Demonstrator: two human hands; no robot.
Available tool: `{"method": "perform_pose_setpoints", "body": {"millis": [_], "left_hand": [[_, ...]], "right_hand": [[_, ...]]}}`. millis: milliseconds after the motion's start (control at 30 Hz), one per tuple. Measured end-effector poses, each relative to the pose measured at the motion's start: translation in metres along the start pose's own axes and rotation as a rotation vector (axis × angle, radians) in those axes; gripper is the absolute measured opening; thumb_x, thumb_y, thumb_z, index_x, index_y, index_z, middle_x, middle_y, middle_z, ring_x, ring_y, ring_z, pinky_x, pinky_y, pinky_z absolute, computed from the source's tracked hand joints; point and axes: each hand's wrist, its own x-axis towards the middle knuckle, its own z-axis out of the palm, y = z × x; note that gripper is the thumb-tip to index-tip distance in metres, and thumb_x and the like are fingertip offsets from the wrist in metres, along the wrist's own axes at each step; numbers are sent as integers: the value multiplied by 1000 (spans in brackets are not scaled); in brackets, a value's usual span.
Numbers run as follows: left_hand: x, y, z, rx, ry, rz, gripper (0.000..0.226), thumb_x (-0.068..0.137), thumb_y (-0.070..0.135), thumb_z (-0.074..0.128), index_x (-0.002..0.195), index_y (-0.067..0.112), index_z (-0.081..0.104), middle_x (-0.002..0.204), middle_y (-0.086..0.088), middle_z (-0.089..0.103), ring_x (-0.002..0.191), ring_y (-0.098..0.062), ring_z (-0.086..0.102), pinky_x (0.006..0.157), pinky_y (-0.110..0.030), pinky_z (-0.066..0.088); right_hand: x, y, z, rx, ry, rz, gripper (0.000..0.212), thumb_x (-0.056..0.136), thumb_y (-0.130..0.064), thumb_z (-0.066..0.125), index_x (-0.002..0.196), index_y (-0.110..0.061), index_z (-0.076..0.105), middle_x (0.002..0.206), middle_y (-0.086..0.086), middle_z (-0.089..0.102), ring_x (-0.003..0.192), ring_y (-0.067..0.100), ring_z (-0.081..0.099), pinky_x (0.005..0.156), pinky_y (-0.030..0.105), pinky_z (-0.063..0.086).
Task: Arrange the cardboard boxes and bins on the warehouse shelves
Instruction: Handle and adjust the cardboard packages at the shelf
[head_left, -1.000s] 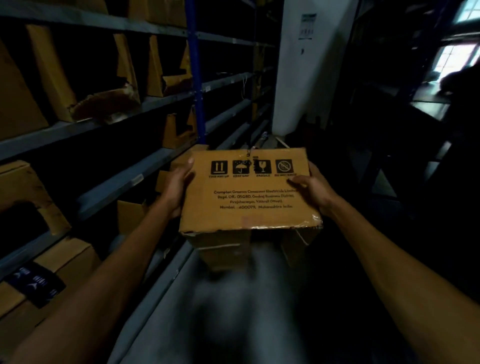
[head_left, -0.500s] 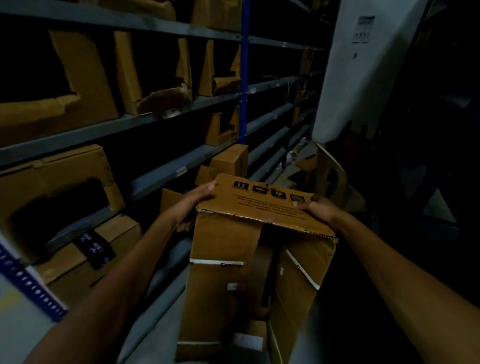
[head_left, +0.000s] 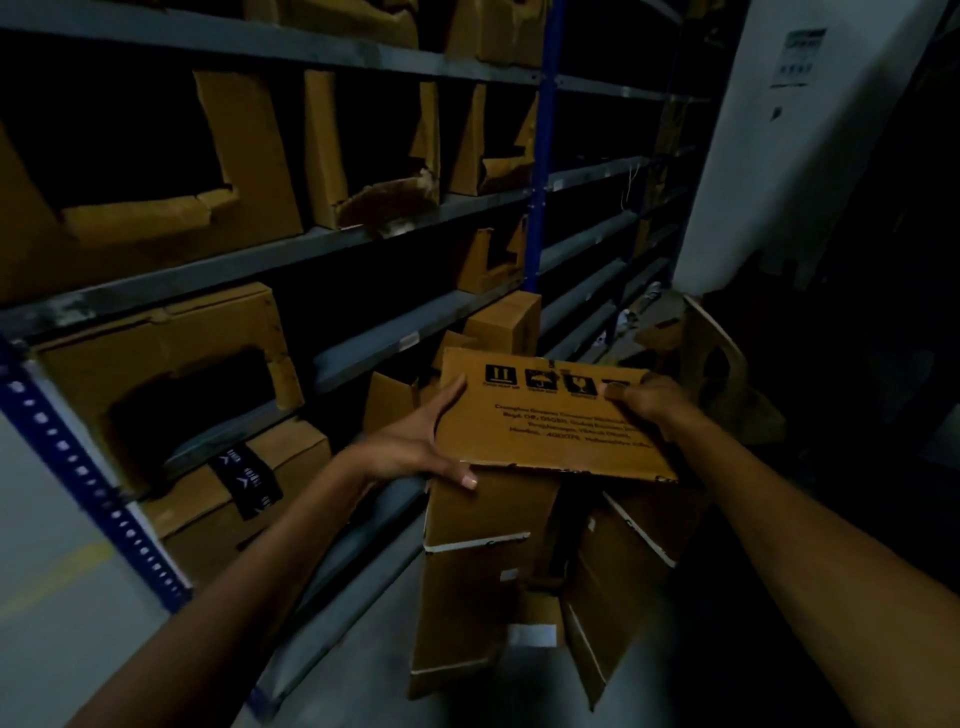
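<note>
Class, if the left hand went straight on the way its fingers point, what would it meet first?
Probably the small box beside the blue post, just past the printed box that the left hand grips; depth is unclear.

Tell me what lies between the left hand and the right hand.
In the head view, the printed top panel of the cardboard box fills that gap; the left hand grips its left edge, the right hand its right edge.

box (head_left: 550, 415): black handling pictograms, arrows, umbrella, glass; address lines beneath, blurred
tape (head_left: 248, 475): white marks, unreadable
notice (head_left: 802, 54): too small to read
</note>
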Motion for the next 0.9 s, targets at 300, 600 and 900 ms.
{"method": "perform_pose_setpoints", "body": {"millis": [300, 600, 900], "left_hand": [[8, -13, 23, 139, 519, 173, 60, 87, 5, 64, 142, 21, 44, 147, -1, 38, 132, -7, 33, 103, -13, 26], [49, 7, 46, 74, 867, 363, 30, 85, -1, 62, 112, 11, 68, 104, 10, 62, 95, 7, 59, 80, 0, 40], [64, 23, 75, -109, 680, 456, 21, 78, -2, 70, 89, 15, 75, 86, 1, 74, 82, -11, 69, 76, -31, 57]], "right_hand": [[-69, -37, 3, -204, 135, 21, 82, 69, -80, 46, 126, -21, 50, 125, 9, 59, 112, 34, 55, 91, 44, 47], [-124, -100, 54, -289, 114, -356, 41, 96, -45, 46, 125, -20, 59, 142, 12, 44, 129, 32, 41, 102, 43, 37], [-132, -99, 58, -51, -163, -599, 52, 103, -36, 39, 58, -17, 57, 58, 0, 54, 55, 11, 51, 58, 28, 35]]}}
